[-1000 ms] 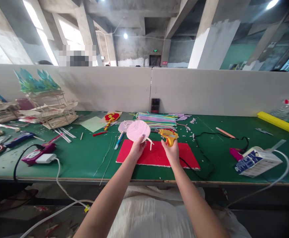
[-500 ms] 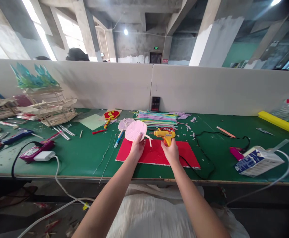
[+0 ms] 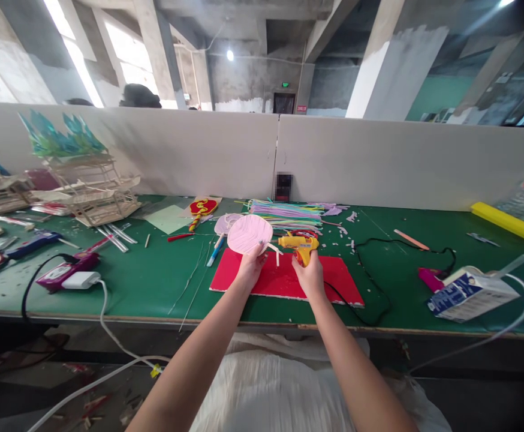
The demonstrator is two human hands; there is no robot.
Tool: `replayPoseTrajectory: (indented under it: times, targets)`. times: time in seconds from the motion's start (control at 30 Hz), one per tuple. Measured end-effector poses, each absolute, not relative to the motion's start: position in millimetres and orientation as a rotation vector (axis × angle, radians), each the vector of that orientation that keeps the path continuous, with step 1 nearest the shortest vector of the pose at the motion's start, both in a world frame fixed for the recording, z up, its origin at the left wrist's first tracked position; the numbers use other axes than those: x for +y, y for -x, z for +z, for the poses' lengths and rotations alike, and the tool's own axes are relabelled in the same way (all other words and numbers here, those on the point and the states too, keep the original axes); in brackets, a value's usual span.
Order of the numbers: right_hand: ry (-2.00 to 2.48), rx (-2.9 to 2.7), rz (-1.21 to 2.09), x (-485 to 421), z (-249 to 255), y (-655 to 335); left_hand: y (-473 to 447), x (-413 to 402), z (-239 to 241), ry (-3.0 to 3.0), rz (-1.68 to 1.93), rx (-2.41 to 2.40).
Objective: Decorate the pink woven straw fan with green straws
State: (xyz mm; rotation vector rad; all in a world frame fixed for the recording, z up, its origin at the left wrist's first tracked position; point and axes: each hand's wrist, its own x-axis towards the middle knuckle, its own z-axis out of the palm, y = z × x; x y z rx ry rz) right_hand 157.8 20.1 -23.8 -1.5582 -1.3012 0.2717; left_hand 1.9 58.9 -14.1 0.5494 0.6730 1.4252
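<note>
My left hand (image 3: 249, 267) pinches the lower edge of a round pale pink paper fan piece (image 3: 250, 233) with thin wooden sticks jutting from its right side, held upright above a red sheet (image 3: 284, 279) on the green table. My right hand (image 3: 309, 275) grips the handle of a yellow hot glue gun (image 3: 298, 243), whose nozzle points left toward the sticks of the pink piece. The gun's black cord (image 3: 370, 312) trails off to the right over the red sheet.
A bundle of pastel strips (image 3: 284, 215) lies behind the hands. Stick-built models (image 3: 95, 192) stand at the left, with a pink tool and white plug (image 3: 71, 275) nearer. A milk carton (image 3: 466, 294) and a yellow roll (image 3: 507, 223) lie at the right. A white partition (image 3: 379, 159) backs the table.
The glue gun's nozzle has swung left and closed in on the sticks of the pink piece. My left hand has kept the pink piece almost in place.
</note>
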Motion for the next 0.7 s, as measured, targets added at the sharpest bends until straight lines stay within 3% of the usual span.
replayPoseTrajectory:
  times: [0.7]
  targets:
    - [1.598, -1.320, 0.226, 16.8, -19.6, -155.5, -2.9, 59.9, -15.1, -0.615, 1.434, 0.697]
